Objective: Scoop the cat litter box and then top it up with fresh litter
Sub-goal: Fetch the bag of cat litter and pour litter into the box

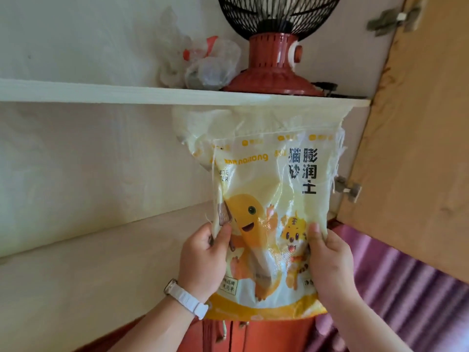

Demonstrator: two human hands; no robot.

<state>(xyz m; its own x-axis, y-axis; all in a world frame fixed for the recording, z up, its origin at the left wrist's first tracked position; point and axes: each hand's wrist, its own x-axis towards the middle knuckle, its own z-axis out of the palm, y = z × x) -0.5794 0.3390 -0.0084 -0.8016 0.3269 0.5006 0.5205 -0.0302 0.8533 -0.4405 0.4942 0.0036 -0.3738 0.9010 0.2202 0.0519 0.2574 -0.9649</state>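
Note:
A yellow and white woven bag of cat litter [269,179], printed with a cartoon dinosaur and tiger, hangs upright just under a white shelf inside a cupboard. My left hand [203,260], with a white watch on its wrist, grips the bag's left edge low down, thumb on the front. My right hand [330,265] grips the right edge at the same height. The bag's open, frayed top is folded against the underside of the shelf. No litter box or scoop is in view.
A red fan with a black grille [276,47] stands on the white shelf [101,94], beside crumpled clear plastic bags [200,64]. The wooden cupboard door [418,148] hangs open at right. Red cloth [253,334] lies under the bag, a purple curtain [396,288] at lower right.

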